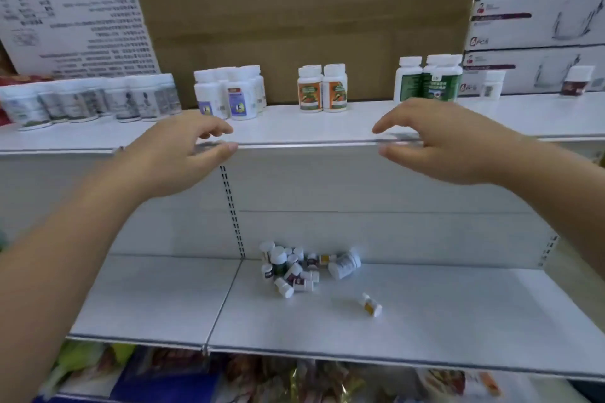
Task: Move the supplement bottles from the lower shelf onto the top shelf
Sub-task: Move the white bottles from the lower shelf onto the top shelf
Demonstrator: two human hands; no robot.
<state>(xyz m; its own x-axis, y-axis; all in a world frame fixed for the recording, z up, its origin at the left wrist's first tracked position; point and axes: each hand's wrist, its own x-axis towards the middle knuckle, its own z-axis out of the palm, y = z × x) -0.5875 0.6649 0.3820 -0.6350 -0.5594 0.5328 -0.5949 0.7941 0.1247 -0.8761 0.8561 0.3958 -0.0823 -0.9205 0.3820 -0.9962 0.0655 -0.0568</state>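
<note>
A heap of several small white supplement bottles [294,267] lies at the back of the lower shelf [458,311], most on their sides. One small bottle with a yellow label [371,304] lies apart, nearer the front. On the top shelf [294,127] stand groups of upright bottles: purple-labelled [229,93], orange-labelled [322,88] and green-labelled [427,78]. My left hand [183,150] and my right hand [435,137] hover at the top shelf's front edge, fingers curved apart, holding nothing.
A row of grey-labelled jars [91,101] fills the top shelf's left end. A large brown carton [304,10] and white printed boxes [537,33] stand behind the bottles. Two small bottles [491,83] sit far right. Packaged goods [229,376] lie below the lower shelf.
</note>
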